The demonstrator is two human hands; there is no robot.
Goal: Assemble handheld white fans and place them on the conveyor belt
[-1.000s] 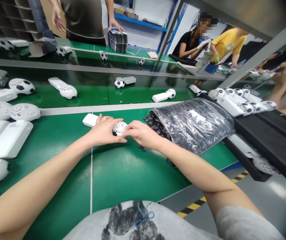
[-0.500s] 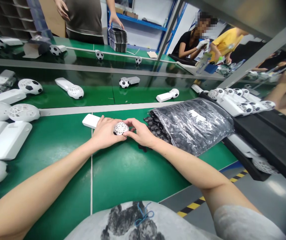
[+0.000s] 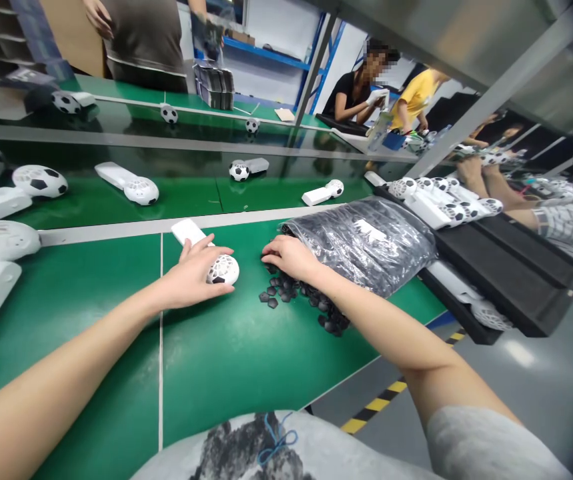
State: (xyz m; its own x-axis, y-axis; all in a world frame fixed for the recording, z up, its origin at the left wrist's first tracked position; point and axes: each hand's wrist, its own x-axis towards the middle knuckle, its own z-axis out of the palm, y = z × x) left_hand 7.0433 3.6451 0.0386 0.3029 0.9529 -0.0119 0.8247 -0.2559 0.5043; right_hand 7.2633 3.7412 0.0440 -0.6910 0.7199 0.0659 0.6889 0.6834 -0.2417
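Note:
My left hand (image 3: 191,275) grips a white handheld fan (image 3: 201,250) with a football-patterned lattice head. Its white handle points away from me, past my fingers, and the ball head (image 3: 223,270) sits at my fingertips. My right hand (image 3: 291,258) rests apart from the fan, with its fingers curled on a loose pile of black hexagonal pieces (image 3: 286,291). Those pieces spill from the mouth of a clear plastic bag (image 3: 366,243) packed with more of them. Whether a piece lies inside my right fingers is hidden.
Several white fans lie on the green workbench (image 3: 246,353), beyond a grey divider strip (image 3: 116,230) and at the left. A black tray (image 3: 509,270) holding fans stands at the right. Co-workers stand or sit beyond the bench, and a striped sleeve (image 3: 566,227) shows at the right.
My right hand has let go of the ball head and moved right onto the black pieces. My left hand still holds the fan. More loose pieces show, and the view has shifted.

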